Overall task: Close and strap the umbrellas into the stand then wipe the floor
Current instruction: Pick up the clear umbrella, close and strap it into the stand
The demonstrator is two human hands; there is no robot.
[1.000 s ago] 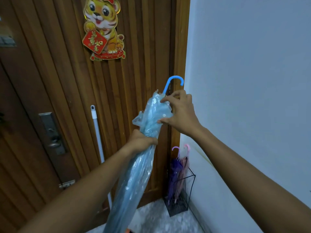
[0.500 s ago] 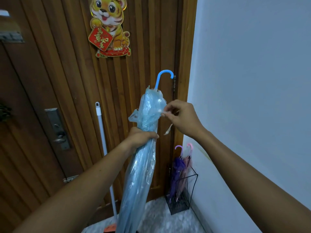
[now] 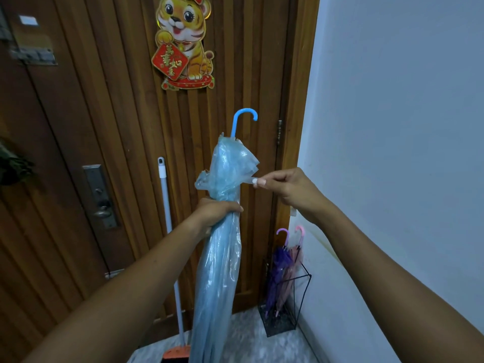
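A folded translucent blue umbrella [image 3: 220, 271] stands upright in front of me, its blue hooked handle [image 3: 242, 119] at the top. My left hand [image 3: 217, 213] grips the bunched canopy about a third of the way down. My right hand [image 3: 290, 189] pinches the umbrella's thin strap [image 3: 258, 181] and holds it stretched out to the right of the canopy. A black wire umbrella stand [image 3: 301, 305] sits on the floor in the corner by the wall, holding a purple umbrella [image 3: 279, 263] and a pink umbrella [image 3: 294, 258].
A wooden door [image 3: 104, 153] with a tiger decoration [image 3: 183, 43] and metal lock [image 3: 100, 197] fills the background. A white-handled mop [image 3: 170, 244] with an orange head leans against it. A pale wall [image 3: 406, 153] runs along the right. The floor [image 3: 248, 341] is speckled light stone.
My right hand came down from near the handle, took the strap and pulled it out to the right. The umbrella stands more upright. My left hand kept its grip.
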